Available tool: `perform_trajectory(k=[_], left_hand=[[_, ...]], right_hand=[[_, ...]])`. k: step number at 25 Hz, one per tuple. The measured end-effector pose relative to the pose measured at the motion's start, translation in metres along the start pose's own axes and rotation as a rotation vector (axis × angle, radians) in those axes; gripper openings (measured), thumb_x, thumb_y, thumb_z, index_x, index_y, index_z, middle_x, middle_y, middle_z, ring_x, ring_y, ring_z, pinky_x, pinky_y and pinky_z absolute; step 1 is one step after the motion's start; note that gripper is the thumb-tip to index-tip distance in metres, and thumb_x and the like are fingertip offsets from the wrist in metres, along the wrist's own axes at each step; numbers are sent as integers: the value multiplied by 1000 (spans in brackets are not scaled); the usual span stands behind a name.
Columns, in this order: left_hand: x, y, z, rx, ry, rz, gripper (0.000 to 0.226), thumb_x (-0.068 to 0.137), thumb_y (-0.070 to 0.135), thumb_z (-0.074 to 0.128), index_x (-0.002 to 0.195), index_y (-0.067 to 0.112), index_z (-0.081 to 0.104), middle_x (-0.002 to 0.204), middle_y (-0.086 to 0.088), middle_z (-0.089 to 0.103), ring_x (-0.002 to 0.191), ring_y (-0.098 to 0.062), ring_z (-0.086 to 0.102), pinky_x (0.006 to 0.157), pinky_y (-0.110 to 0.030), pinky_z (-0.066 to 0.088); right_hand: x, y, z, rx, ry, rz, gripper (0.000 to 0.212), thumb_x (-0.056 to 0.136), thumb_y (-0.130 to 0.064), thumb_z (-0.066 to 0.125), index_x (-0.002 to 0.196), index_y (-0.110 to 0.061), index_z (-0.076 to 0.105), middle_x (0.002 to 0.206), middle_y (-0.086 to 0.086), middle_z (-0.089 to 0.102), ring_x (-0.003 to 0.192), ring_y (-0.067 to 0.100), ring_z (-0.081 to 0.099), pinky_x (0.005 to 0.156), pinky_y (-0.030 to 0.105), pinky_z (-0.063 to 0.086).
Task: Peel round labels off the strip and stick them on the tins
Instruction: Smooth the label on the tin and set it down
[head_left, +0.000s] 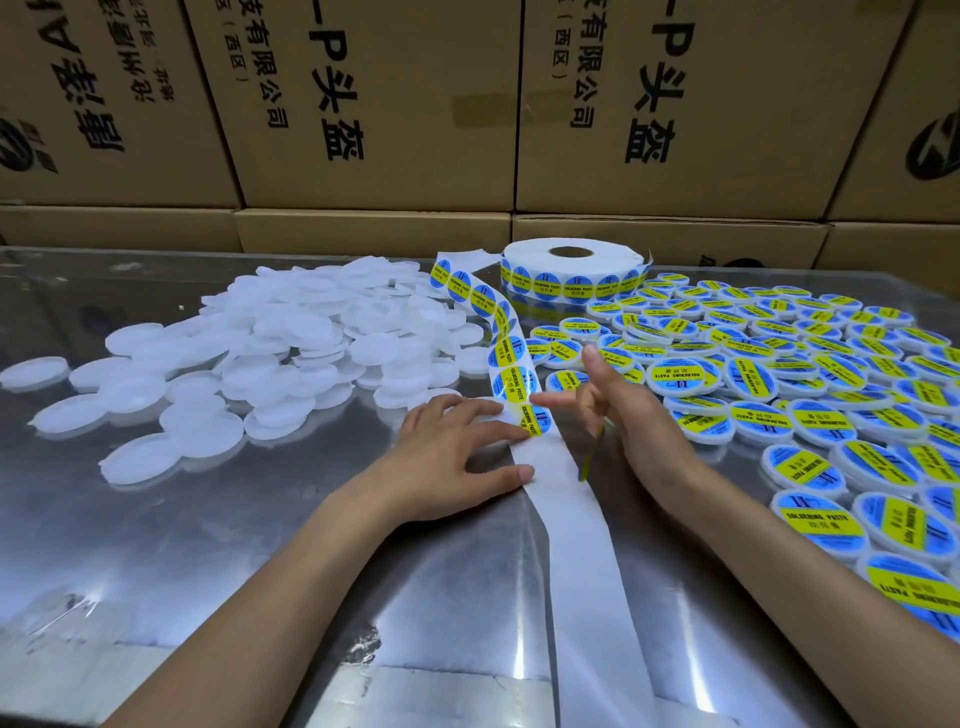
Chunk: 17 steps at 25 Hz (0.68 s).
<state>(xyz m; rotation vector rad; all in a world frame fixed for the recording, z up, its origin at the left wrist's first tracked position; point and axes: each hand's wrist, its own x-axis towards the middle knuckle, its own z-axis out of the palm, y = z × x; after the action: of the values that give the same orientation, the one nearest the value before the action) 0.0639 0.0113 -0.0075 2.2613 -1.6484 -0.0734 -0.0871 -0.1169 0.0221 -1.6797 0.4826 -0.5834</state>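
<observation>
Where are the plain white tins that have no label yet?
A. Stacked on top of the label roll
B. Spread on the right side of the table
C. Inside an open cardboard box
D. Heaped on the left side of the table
D: the unlabelled white tins lie heaped left of the label strip, while the tins on the right all carry blue and yellow labels.

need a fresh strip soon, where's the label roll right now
In the head view the label roll stands at the far middle of the metal table, just before the cardboard boxes, with the labelled tins to its right.
</observation>
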Motion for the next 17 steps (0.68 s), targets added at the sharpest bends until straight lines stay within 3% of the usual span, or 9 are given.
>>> perform_trajectory(k=[3, 6, 10, 13, 17], left_hand=[[1, 0, -1, -7, 16, 6, 35, 90, 56, 46, 125, 54, 49, 146, 20, 33, 137, -15, 16, 107, -32, 12], [1, 1, -1, 9, 7, 15, 35, 91, 55, 46, 126, 52, 49, 145, 18, 34, 137, -17, 18, 109, -33, 14], [1, 1, -4, -18, 58, 70, 34, 93, 45, 51, 126, 44, 54, 141, 12, 44, 132, -19, 29, 112, -35, 21], [1, -1, -9, -120, 196, 184, 35, 93, 11, 53, 123, 27, 61, 125, 4, 61, 117, -20, 52, 100, -33, 35], [1, 2, -14, -339, 360, 23, 44, 91, -1, 48, 115, 31, 66, 114, 12, 66, 101, -6, 59, 85, -19, 44]], right_hand=[[0, -2, 1, 285, 30, 13, 43, 74, -59, 52, 55, -21, 61, 111, 2, 71, 118, 10, 57, 106, 37, 32], [-2, -2, 3, 595, -45, 129, 18, 75, -46, 61, 77, -28, 63, 115, -3, 67, 115, 13, 59, 103, 48, 37], [-3, 2, 5, 581, -114, 216, 32, 71, -38, 65, 100, -25, 61, 104, -3, 67, 109, 14, 60, 93, 47, 46], [-1, 3, 6, 561, -65, 223, 34, 69, -37, 63, 101, -23, 63, 101, -4, 69, 105, 13, 62, 90, 45, 49], [1, 6, 6, 561, -29, 253, 19, 78, -29, 60, 95, -24, 66, 96, -4, 70, 101, 14, 62, 89, 42, 49]])
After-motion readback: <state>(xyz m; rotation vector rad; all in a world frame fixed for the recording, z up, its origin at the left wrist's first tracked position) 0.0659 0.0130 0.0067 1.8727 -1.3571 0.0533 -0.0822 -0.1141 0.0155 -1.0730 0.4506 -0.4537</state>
